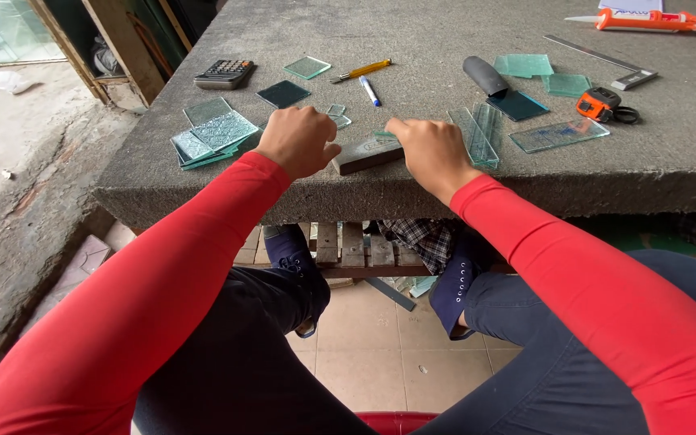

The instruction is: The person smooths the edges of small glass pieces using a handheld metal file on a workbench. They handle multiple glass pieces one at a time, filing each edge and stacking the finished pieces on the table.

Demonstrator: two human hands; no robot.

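My left hand (298, 138) rests curled on the grey table (412, 181), its thumb touching the left end of a grey sharpening stone (364, 153) lying near the front edge. My right hand (432, 151) sits at the stone's right end, fingers pinching a small greenish glass piece (383, 134) on top of the stone. Both arms wear red sleeves. What the left fingers hold, if anything, is hidden.
A stack of patterned glass squares (211, 135) lies left, a calculator (224, 73) behind it. Glass strips (477, 133), a dark glass square (283, 93), a yellow-handled cutter (362, 71), a blue pen (370, 90), an orange tape measure (602, 105), a metal square (602, 59) and a sealant tube (646, 20) lie around.
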